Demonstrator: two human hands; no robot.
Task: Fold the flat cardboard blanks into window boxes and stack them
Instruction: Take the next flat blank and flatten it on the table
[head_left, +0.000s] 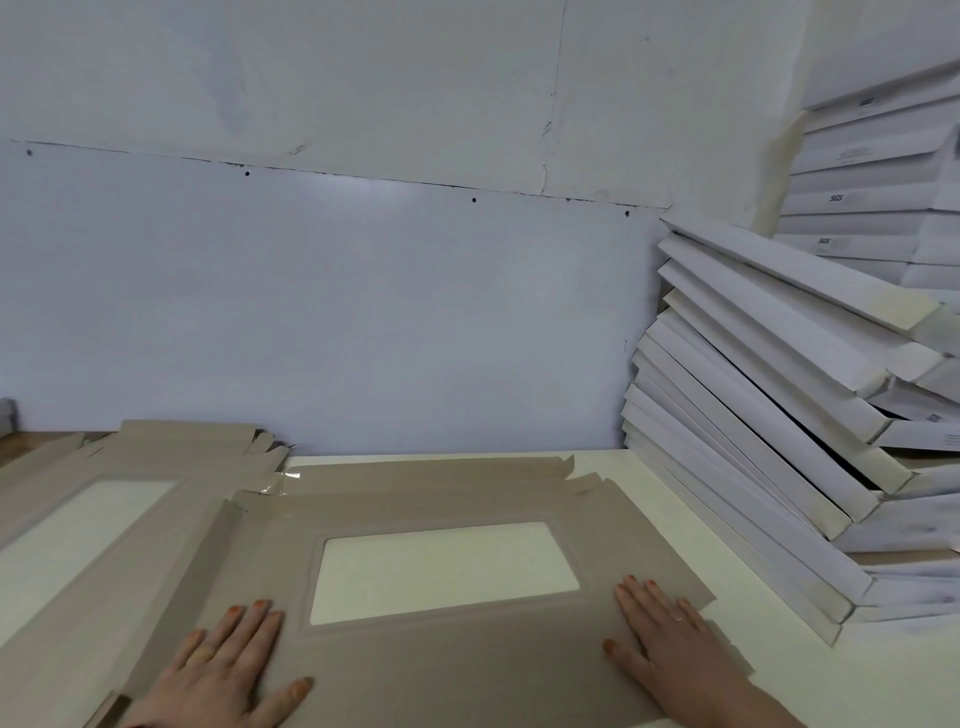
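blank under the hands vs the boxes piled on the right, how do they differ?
The blank lies flat and unfolded on the table; the stacked boxes are folded into shallow trays.
The blank shows a brown-grey face; the boxes show white.
The blank's window faces up; no windows show on the boxes.
The left hand and right hand rest flat on the blank; nothing touches the boxes.

A plain grey-brown blank (457, 654) with a clear window (441, 571) lies on a cream worktop (779, 675), the cream showing through the window. Orange-painted nails mark the left hand (228, 665) and right hand (670, 644). A stack of white boxes (769, 415), some with small dark print, stands against a pale blue-grey wall (363, 312).
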